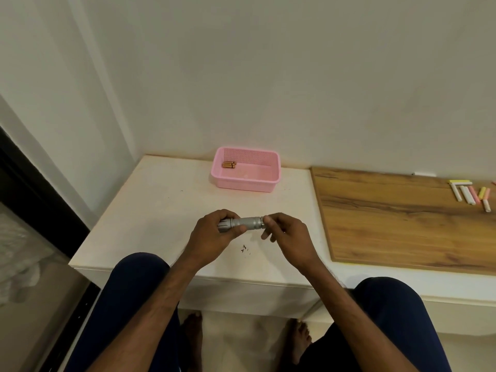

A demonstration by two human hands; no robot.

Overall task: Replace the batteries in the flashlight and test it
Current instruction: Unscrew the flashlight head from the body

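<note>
A short silver flashlight (248, 223) is held level above the white table (161, 210), head end to the left. My left hand (212, 234) grips its head end with curled fingers. My right hand (287, 232) pinches the tail end between thumb and fingertips; the tail cap itself is hidden by them. Several copper-coloured batteries (229, 164) lie in the far left corner of a pink plastic basket (245, 182) at the back of the table.
A wooden board (402, 218) lies to the right with several chalk sticks (471, 194) at its far right end. Small dark specks (244, 248) mark the table under my hands. A wall stands right behind the table. My knees are below the front edge.
</note>
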